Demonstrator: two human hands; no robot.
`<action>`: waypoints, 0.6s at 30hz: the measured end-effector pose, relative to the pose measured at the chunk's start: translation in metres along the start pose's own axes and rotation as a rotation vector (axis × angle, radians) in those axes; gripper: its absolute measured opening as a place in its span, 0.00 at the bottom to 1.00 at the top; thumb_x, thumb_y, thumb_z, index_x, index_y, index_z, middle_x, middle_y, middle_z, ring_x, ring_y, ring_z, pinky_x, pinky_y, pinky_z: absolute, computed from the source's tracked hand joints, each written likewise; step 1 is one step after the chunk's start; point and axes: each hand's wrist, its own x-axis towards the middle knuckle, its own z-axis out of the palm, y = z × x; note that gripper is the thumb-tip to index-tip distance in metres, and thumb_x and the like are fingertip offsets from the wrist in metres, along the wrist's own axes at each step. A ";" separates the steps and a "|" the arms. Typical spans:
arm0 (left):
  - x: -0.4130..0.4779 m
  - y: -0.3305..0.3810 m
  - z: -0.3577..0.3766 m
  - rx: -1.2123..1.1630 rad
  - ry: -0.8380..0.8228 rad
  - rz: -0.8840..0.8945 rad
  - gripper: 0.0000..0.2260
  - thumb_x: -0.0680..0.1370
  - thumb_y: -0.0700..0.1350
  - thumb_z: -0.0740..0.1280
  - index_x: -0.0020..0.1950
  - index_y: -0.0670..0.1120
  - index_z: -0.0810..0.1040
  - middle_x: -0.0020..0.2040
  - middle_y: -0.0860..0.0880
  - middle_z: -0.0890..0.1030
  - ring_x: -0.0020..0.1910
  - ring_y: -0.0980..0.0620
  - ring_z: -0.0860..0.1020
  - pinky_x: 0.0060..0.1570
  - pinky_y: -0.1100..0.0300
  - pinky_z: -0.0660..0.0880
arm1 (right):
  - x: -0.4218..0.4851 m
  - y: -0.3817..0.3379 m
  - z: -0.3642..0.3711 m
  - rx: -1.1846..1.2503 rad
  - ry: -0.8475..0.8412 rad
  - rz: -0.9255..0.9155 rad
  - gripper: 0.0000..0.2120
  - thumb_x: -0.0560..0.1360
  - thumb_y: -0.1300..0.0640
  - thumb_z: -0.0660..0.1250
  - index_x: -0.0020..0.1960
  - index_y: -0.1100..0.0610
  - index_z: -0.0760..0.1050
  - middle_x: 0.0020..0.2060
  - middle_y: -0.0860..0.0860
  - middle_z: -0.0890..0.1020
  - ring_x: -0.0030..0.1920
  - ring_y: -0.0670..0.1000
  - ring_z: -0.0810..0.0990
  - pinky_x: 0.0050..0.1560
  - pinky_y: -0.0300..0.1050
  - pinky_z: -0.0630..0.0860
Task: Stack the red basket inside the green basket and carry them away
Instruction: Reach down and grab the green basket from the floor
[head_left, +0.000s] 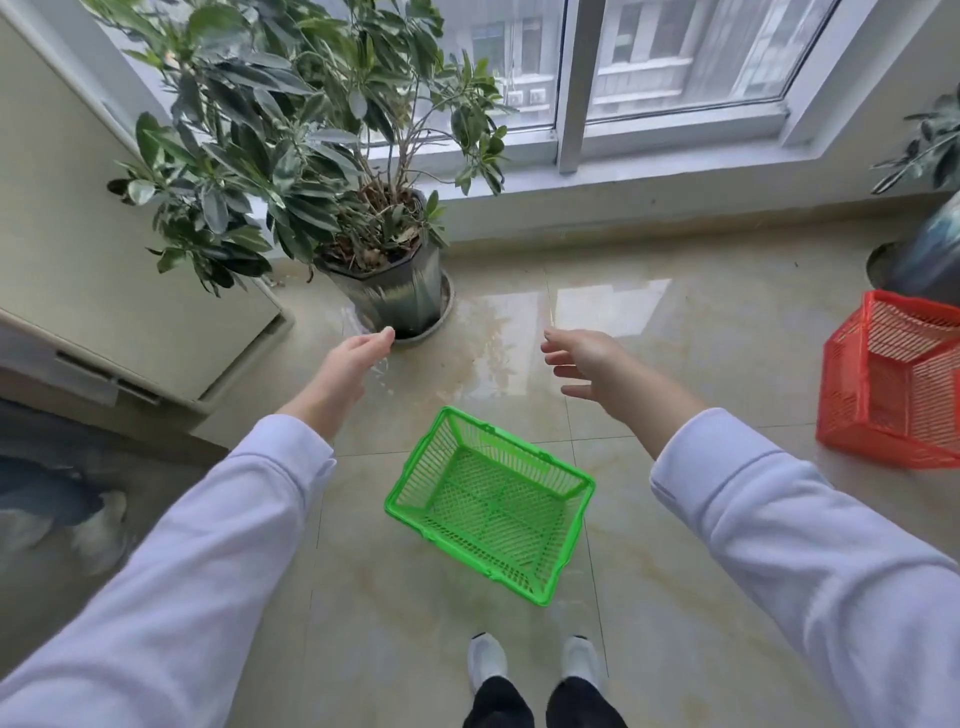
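A green mesh basket (491, 501) stands upright and empty on the tiled floor just ahead of my feet. A red mesh basket (888, 384) sits on the floor at the right edge, partly cut off by the frame. My left hand (350, 364) reaches forward above and left of the green basket, fingers extended and holding nothing. Held out above and right of that basket, my right hand (584, 366) has its fingers spread and is also empty. Neither hand touches a basket.
A large potted plant (387, 283) stands on the floor by the window, just beyond my left hand. A second pot (924, 260) sits behind the red basket. A cream cabinet (104, 291) lines the left side. My white shoes (535, 662) are below the green basket.
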 end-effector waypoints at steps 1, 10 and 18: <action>0.010 -0.011 0.003 0.013 0.006 -0.017 0.19 0.78 0.56 0.61 0.65 0.48 0.72 0.67 0.47 0.73 0.62 0.52 0.68 0.57 0.55 0.62 | 0.014 0.009 0.002 0.018 0.013 0.016 0.10 0.78 0.49 0.59 0.50 0.56 0.72 0.50 0.54 0.73 0.51 0.52 0.71 0.55 0.47 0.69; 0.123 -0.139 0.043 0.149 0.008 -0.069 0.16 0.78 0.54 0.62 0.63 0.49 0.73 0.61 0.50 0.74 0.60 0.55 0.68 0.53 0.58 0.65 | 0.149 0.131 0.021 0.128 0.063 0.161 0.08 0.79 0.52 0.59 0.52 0.56 0.69 0.42 0.52 0.72 0.47 0.52 0.69 0.52 0.45 0.66; 0.213 -0.243 0.079 0.261 -0.078 -0.075 0.23 0.77 0.54 0.63 0.69 0.43 0.71 0.64 0.49 0.74 0.60 0.55 0.69 0.58 0.58 0.62 | 0.236 0.245 0.031 0.126 0.243 0.227 0.18 0.75 0.49 0.63 0.58 0.61 0.74 0.53 0.56 0.75 0.55 0.55 0.73 0.65 0.55 0.70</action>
